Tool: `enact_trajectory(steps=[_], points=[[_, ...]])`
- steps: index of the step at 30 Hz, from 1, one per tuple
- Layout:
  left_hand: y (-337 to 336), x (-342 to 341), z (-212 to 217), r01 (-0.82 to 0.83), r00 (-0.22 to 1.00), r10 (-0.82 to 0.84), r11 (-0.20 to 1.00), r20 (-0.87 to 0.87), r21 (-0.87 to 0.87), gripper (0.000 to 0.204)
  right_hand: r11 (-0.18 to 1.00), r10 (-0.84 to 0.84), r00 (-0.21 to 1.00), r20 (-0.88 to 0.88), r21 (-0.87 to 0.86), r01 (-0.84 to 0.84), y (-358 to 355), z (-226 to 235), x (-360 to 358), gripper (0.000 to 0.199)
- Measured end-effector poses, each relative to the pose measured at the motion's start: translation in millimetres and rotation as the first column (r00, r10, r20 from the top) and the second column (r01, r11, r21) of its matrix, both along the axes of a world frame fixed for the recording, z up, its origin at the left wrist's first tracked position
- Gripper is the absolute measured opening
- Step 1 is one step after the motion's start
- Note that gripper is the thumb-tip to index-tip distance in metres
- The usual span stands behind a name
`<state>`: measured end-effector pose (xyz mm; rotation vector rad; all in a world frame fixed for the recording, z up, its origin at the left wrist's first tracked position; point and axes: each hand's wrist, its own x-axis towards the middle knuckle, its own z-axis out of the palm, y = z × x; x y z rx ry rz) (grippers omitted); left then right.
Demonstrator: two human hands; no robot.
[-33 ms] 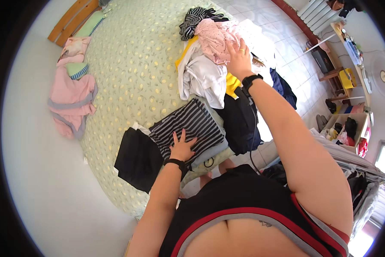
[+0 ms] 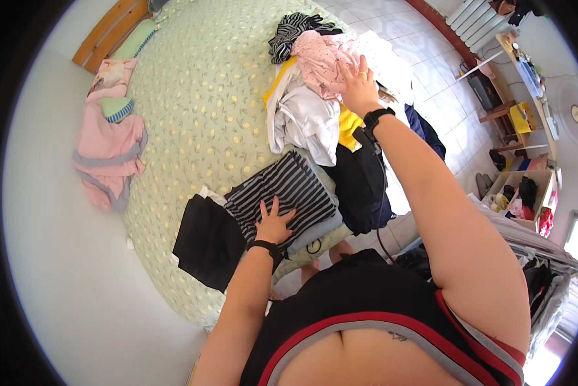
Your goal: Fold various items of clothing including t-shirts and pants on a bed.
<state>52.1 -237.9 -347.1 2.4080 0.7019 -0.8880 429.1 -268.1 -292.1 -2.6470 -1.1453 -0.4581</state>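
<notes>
Both hands busy — left hand (image 2: 274,226) flat, fingers spread, on the striped folded garment (image 2: 282,193); right hand (image 2: 356,87) fingers grasping the pink garment (image 2: 321,58) (lifting it free comes next, I'd judge).

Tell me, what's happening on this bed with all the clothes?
A person is sorting laundry on a bed with a pale green patterned cover. Their left hand lies flat on a folded black-and-white striped garment, beside a folded black one. Their right hand reaches into an unsorted heap, touching a pink spotted garment above a white one.
</notes>
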Motion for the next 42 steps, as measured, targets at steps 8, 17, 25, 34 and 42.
enact_trajectory(steps=[8, 17, 25, 34, 42], points=[[7.6, 4.6, -3.3, 0.017, 0.992, -0.026, 0.997, -0.122, -0.072, 0.064, 0.971, 0.24, 0.815, -0.527, 0.118, -0.21, -37.1, 4.8, -2.4, 0.025], [13.7, 98.7, 27.6, -0.395, 0.669, 0.677, 0.673, 0.307, -0.625, 0.052, 0.827, 0.49, 0.7, -0.519, 0.532, -0.184, -135.3, 45.3, -109.0, 0.024], [3.9, 166.2, 81.8, -0.244, 0.402, 0.868, -0.204, -0.29, -0.948, 0.041, 0.661, 0.748, 0.458, -0.48, 0.597, -0.454, -167.3, 96.0, -174.5, 0.028], [35.8, 89.7, 212.5, 0.245, 0.465, 0.732, 0.433, 0.497, -0.867, 0.046, 0.708, 0.7, 0.124, -0.703, 0.706, 0.005, -190.7, 102.8, -156.3, 0.047], [28.1, 10.4, 226.4, 0.205, 0.772, 0.294, 0.723, 0.563, -0.66, 0.064, 0.193, 0.98, -0.147, -0.131, 0.789, 0.583, -111.7, 158.3, -187.5, 0.05]])
